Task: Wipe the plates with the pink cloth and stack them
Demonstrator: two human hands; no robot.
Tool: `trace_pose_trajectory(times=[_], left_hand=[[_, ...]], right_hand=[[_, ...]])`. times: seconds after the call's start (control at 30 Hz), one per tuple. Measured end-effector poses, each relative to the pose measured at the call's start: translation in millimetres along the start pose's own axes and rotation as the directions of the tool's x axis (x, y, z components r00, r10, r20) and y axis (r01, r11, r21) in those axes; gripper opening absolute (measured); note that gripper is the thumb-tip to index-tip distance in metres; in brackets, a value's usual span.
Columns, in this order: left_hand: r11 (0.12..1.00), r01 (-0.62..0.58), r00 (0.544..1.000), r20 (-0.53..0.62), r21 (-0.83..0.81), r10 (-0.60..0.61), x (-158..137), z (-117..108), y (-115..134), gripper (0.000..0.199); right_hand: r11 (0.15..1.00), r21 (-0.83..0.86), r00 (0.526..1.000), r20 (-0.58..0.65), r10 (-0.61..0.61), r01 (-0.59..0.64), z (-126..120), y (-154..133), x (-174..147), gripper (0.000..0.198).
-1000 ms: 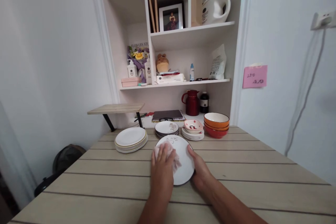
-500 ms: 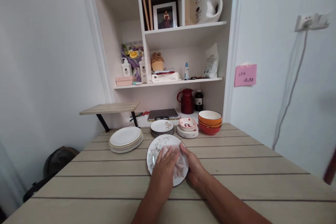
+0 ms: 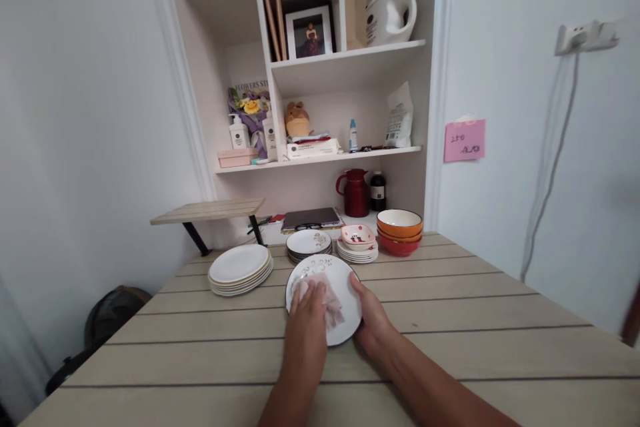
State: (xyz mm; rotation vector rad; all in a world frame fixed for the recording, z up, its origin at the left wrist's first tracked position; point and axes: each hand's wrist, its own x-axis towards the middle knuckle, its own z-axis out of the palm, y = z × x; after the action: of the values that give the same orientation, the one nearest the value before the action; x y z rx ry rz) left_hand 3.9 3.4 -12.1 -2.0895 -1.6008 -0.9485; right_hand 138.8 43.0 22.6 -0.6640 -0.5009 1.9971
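Note:
A white dinner plate [image 3: 349, 287] with a dark rim and a grey floral pattern is tilted toward me above the table. My right hand [image 3: 373, 317] grips its right edge, thumb on the upper face and fingers underneath. Against the plate's face, my left hand [image 3: 309, 310] presses a pale pink cloth [image 3: 333, 300], its fingers close together over the cloth's left part. Just behind stands a stack of dark-rimmed plates [image 3: 309, 241], the top one floral.
White plates [image 3: 240, 263] are stacked at the left, near a small raised wooden shelf [image 3: 207, 211]. Small dishes [image 3: 357, 250] under a pink strawberry-patterned bowl [image 3: 357, 235] and stacked orange and red bowls [image 3: 400, 233] stand back right. A red jug [image 3: 356, 193] is behind.
My left hand and the cloth have slid left across the plate. The plate has shifted slightly right and turned a little, with my right hand still on its edge.

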Motion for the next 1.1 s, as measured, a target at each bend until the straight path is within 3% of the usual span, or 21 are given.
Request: trace_pose_trajectory(times=[0.13,0.33,0.43,0.6,0.67,0.77,0.87,0.93,1.1], left_hand=[[0.985,-0.173,0.985,-0.012,0.008,0.173,1,-13,15,0.040],[0.989,-0.080,0.966,-0.234,0.124,0.107,2,-12,28,0.032],[0.993,-0.088,0.965,-0.241,0.074,0.103,-1,-2,22,0.032],[0.912,-0.394,0.911,-0.176,-0.116,0.372,-2,7,11,0.038],[0.879,-0.445,0.895,-0.111,-0.171,0.431,1,5,9,0.046],[0.912,-0.365,0.931,-0.057,-0.186,0.361,5,0,4,0.057],[0.980,-0.105,0.994,-0.052,-0.169,0.098,7,-4,-3,0.065],[0.982,0.038,0.998,-0.049,-0.187,-0.048,7,-5,-6,0.066],[0.961,0.085,0.996,0.027,-0.264,-0.081,5,2,-7,0.066]], right_hand=[[1.000,0.007,1.000,0.005,-0.009,0.009,0,-7,-1,0.060],[1.000,-0.017,1.000,0.014,0.006,-0.006,3,-12,-5,0.064],[0.999,-0.044,1.000,0.015,0.018,-0.018,6,-13,-8,0.066],[0.995,-0.096,0.995,0.096,0.035,-0.026,4,-9,-8,0.055],[0.990,-0.144,0.997,0.070,0.014,-0.003,3,-5,-6,0.050],[0.985,-0.161,0.994,0.090,-0.054,0.068,5,4,-6,0.044],[0.988,-0.141,0.992,0.122,-0.039,0.057,11,10,-10,0.046],[0.991,-0.136,0.996,0.094,0.003,0.010,14,12,-13,0.049],[0.996,-0.083,0.999,-0.010,0.038,-0.039,11,7,-10,0.052]])
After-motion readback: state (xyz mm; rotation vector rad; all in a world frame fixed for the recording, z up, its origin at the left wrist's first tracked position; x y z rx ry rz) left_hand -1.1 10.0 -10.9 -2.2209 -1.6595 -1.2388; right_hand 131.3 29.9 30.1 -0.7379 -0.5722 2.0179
